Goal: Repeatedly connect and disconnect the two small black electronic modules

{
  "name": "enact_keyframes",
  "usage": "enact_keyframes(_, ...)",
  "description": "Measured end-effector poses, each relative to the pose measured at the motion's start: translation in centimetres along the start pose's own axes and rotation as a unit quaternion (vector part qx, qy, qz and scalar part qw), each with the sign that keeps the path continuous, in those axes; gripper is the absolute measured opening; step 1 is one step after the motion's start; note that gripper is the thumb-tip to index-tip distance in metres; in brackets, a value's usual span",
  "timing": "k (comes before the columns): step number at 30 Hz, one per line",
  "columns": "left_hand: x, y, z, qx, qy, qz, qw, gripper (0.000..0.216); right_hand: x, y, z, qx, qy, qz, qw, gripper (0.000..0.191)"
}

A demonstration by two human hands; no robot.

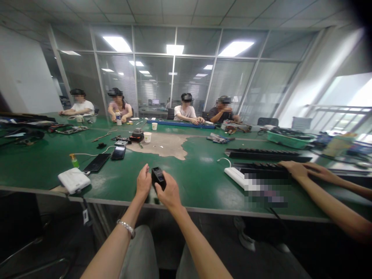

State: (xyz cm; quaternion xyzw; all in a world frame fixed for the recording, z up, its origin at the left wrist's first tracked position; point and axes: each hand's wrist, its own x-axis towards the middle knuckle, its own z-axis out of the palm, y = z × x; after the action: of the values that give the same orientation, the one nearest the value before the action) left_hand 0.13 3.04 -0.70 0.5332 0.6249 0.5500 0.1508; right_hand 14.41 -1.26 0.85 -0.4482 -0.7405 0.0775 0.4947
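Observation:
Over the near edge of the green table, my right hand [170, 192] grips a small black rectangular block [158, 176] from its right side. The block stands tilted, with small light markings on its upper face; its exact kind cannot be made out. Close along the block's left side is my left hand [143, 182], fingers stretched forward and slightly cupped. Whether the left fingers touch the block is unclear. A metal-band bracelet [126, 228] is on my left wrist.
Left on the green table [203, 182] are a white power bank [74, 180], a phone [97, 162] and a smaller device [118, 152]. Paper cups [147, 137] stand farther back. A white power strip [236, 177] lies right, near a co-worker's hands [296, 170] on black rails. Several people sit opposite.

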Motion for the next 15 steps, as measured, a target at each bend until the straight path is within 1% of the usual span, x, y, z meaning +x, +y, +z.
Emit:
enact_keyframes(3, 0.3, -0.1, 0.1, -0.022, -0.015, -0.005, 1.0, 0.046, -0.8, 0.5, 0.2, 0.008, 0.006, 0.006, 1.0, 0.067)
enact_keyframes(5, 0.7, -0.1, 0.1, -0.041, -0.046, -0.03, 0.998, 0.046, -0.9, 0.7, 0.3, 0.01, 0.011, 0.015, 1.0, 0.069)
enact_keyframes(7, 1.0, -0.1, 0.0, -0.051, -0.085, -0.069, 0.993, 0.048, -1.0, 0.8, 0.3, 0.011, 0.017, 0.022, 1.0, 0.07)
enact_keyframes(8, 1.1, 0.0, 0.0, -0.048, -0.094, -0.081, 0.991, 0.05, -1.1, 0.9, 0.4, 0.01, 0.018, 0.022, 1.0, 0.07)
enact_keyframes(9, 1.1, 0.0, 0.0, -0.036, -0.093, -0.081, 0.992, 0.051, -1.1, 0.9, 0.4, 0.008, 0.017, 0.019, 1.0, 0.069)
enact_keyframes(10, 0.9, 0.0, -0.1, -0.019, -0.084, -0.067, 0.994, 0.051, -1.2, 0.9, 0.4, 0.005, 0.015, 0.015, 1.0, 0.067)
enact_keyframes(13, 0.2, 0.0, -0.2, 0.029, -0.037, 0.005, 0.999, 0.048, -1.4, 1.0, 0.5, -0.001, 0.008, 0.011, 1.0, 0.06)
enact_keyframes(15, -0.3, 0.0, -0.4, 0.03, -0.015, 0.015, 0.999, 0.045, -1.3, 0.9, 0.5, -0.003, 0.008, 0.02, 1.0, 0.057)
